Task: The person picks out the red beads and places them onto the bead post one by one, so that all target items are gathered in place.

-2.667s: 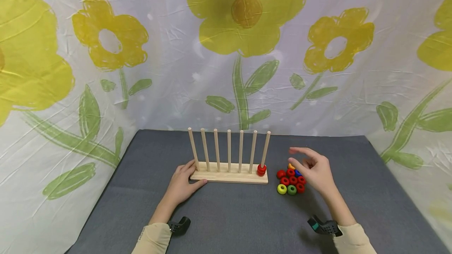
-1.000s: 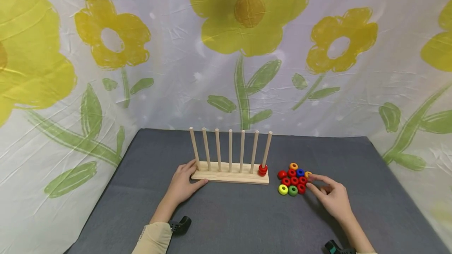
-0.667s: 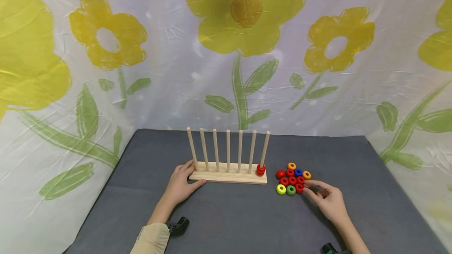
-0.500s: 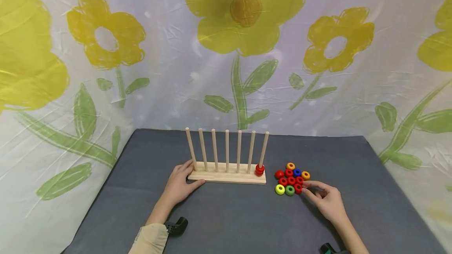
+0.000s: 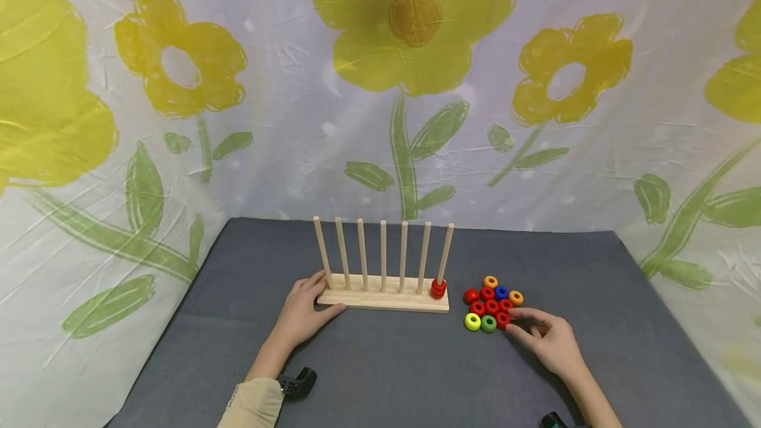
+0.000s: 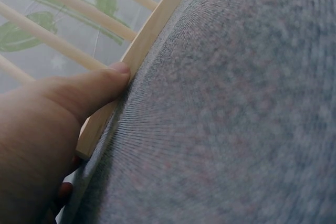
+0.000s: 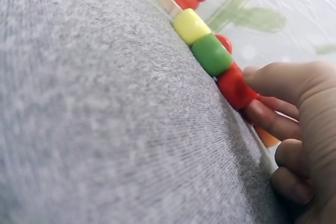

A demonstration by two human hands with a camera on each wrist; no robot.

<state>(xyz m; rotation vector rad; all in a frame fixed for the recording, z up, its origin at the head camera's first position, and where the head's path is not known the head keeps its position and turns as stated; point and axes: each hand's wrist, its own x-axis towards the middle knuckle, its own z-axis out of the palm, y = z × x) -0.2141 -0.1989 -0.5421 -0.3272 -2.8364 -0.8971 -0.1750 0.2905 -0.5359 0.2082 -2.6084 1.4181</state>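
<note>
My left hand holds the left end of a wooden peg stand, thumb along its front edge and fingers at the far side. Several upright pegs rise from the base. Red beads sit low on the rightmost peg. Right of the stand lies a cluster of loose beads. At the cluster's front right corner, my right hand pinches a red bead between thumb and index finger; the bead rests on the cloth. Beside it, the right wrist view shows a green bead and a yellow bead.
Orange beads and a blue bead lie at the cluster's back, with more red beads in the middle. Dark grey cloth covers the table. A flower-printed curtain stands behind and at both sides.
My right hand has moved from over the back of the cluster to its right edge by an orange bead, then forward to the front red bead. The left hand stays on the stand.
</note>
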